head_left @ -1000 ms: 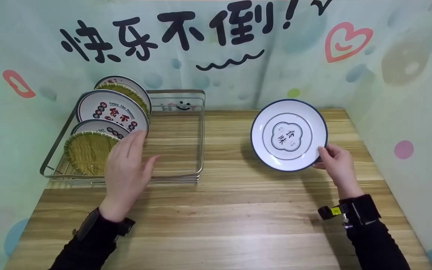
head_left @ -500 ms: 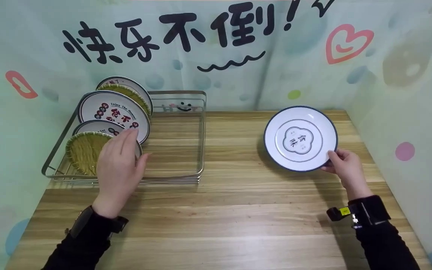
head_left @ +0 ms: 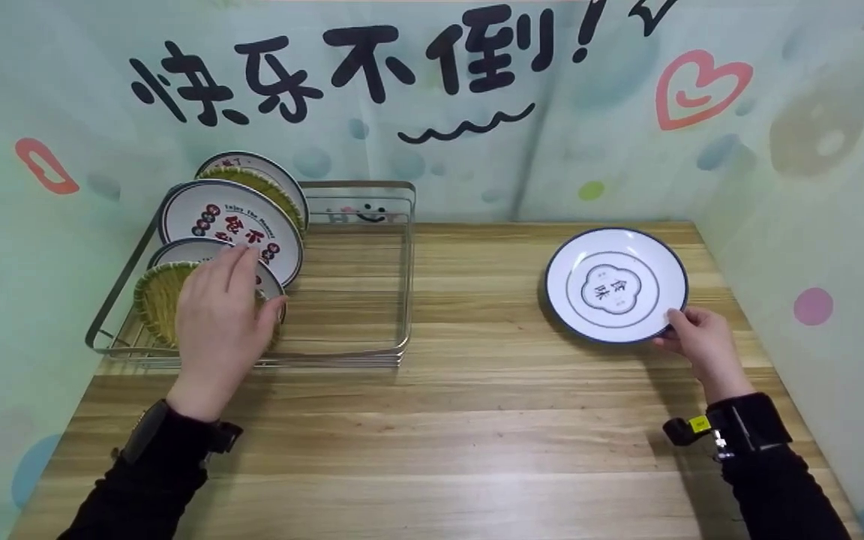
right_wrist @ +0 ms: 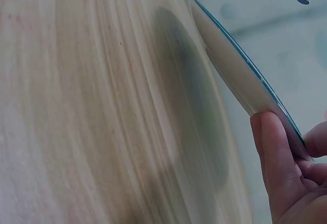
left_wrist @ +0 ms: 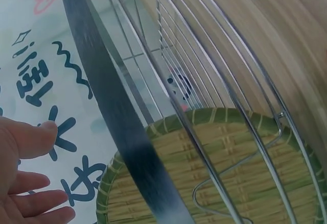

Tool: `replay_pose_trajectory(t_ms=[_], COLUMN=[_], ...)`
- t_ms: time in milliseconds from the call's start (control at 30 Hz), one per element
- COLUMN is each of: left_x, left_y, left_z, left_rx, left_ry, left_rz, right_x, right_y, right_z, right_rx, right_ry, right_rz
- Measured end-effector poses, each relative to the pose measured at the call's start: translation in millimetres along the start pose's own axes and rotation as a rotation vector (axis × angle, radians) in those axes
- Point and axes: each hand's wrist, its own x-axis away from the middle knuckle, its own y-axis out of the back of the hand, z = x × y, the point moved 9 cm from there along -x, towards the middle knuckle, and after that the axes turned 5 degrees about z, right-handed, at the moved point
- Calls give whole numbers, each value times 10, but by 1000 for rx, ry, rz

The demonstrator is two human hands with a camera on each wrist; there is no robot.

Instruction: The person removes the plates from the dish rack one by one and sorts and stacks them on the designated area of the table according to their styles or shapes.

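My right hand [head_left: 706,341] pinches the near right rim of a white plate [head_left: 612,289] with a blue edge and a flower-shaped print. Thumb on top, fingers beneath, it holds the plate tilted above the table; the right wrist view shows the plate's [right_wrist: 235,73] underside and its shadow below. At the wire rack [head_left: 406,289], my left hand [head_left: 214,322] hovers over the front side, holding nothing. Its fingers [left_wrist: 38,203] and thumb are spread apart in the left wrist view. Nearest to it stands a round woven bamboo tray [head_left: 156,300], partly hidden by the hand.
Leaning upright in the rack's left half are a white plate with red lettering [head_left: 192,214], a smaller plate [head_left: 184,249] in front, another woven tray [head_left: 282,195] and a plate [head_left: 252,159] behind. A printed curtain [head_left: 462,169] borders the wooden table [head_left: 477,420].
My right hand has moved the plate to the right, lower and flatter. My left hand has drifted left along the rack's front, uncovering the right part of the smaller plate.
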Motion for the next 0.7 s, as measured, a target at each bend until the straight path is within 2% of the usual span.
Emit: replay_pose_trajectory(t_ms=[167,367,700], left_x=[-46,-86,-125], left_y=[-6,-18,-20], left_z=[88,151,213], left_rx=[5,14,18], left_ry=[31,64,91], left_rz=[47,101,135], right_x=[-16,-37,-44], right_y=[19,53,66], right_z=[-68,-146,-228], right_rx=[-16,22,8], right_ry=[-40,-68,-121], right_rz=[16,26,67])
